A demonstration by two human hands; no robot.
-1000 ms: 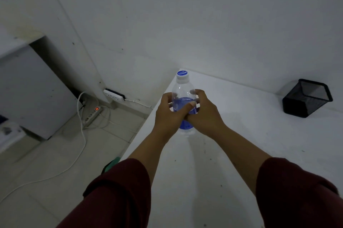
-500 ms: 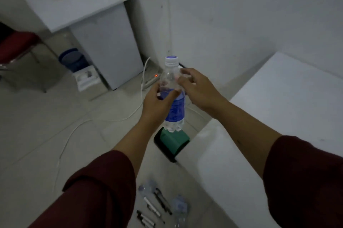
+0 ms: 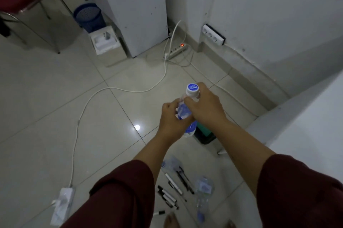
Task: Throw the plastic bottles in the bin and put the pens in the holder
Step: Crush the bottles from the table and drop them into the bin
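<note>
Both hands hold one plastic bottle (image 3: 186,114) directly above the green bin (image 3: 205,135): left hand (image 3: 171,122) wraps the body, right hand (image 3: 206,105) pinches below the cap, likely steadying the drop. Pens (image 3: 175,184) lie nearer the person than the bin.

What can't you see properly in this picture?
Head view only:
- Bin: mostly hidden behind the hands and held bottle; its opening can't be seen.
- Bottle label: covered by left hand and right hand.
- Pens on floor: too dim and small to count surely.
- Pen holder: out of frame.
</note>
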